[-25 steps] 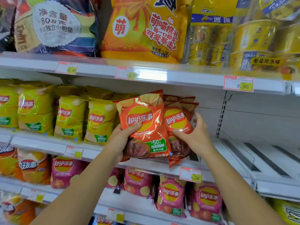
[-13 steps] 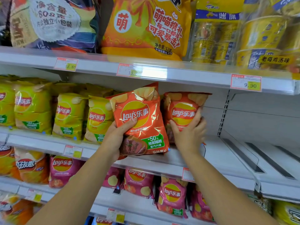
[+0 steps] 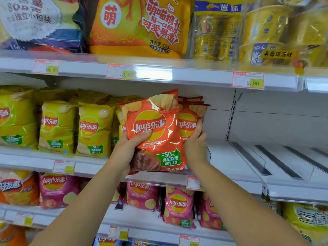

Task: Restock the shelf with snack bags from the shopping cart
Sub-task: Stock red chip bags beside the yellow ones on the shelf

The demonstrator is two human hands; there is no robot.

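Left hand: my view shows the left hand [image 3: 127, 150] gripping the lower left of an orange-red Lay's bag [image 3: 156, 125], the thumb lying across its front just under the logo and the fingers hidden behind.
Right hand: the right hand [image 3: 195, 144] reaches up just to the right, its fingers fairly straight and laid against the right edge of the rear orange-red bags [image 3: 189, 121]; I cannot see its thumb.
Held bag: upright, tilted slightly left, its bottom edge at the front lip of the middle shelf [image 3: 230, 157]; it covers most of the rear bags.
Rear bags: several of the same flavour, standing one behind another on the middle shelf.
To the left: rows of yellow-green Lay's bags [image 3: 94, 128] stand on the same shelf, touching the held bag's left side.
To the right: bare white shelf with a clear divider [image 3: 248, 157].
Below: pink Lay's bags [image 3: 177, 206] on the next shelf down.
Above: a large orange snack bag [image 3: 140, 25] and yellow instant noodle cups [image 3: 266, 32] sit on the top shelf, with a price tag [image 3: 248, 80] reading 9.90 on its rail.
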